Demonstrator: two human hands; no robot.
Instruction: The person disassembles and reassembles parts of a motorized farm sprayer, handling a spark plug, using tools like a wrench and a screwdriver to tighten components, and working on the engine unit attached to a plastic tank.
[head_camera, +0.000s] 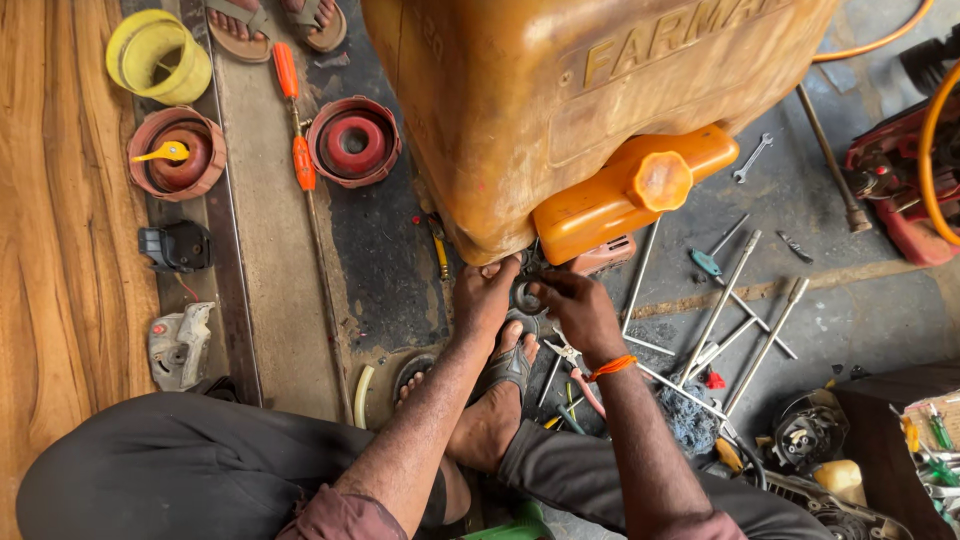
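Under the orange tank (520, 110), both hands pinch a dark metal ring (524, 297): left hand (487, 300) and right hand (580, 312) grasping its rim. Stiff, probably greasy; best held by edges.

The big orange tank (560, 90) looks like grimy, dull-glossy plastic, its cap (660, 181) a cleaner, smoother plastic. Beside it lie bare metal rods (722, 300) and a wrench (751, 158) on the rough, dusty concrete floor (860, 310). The plank (55, 250) at the far left is polished, grained wood.
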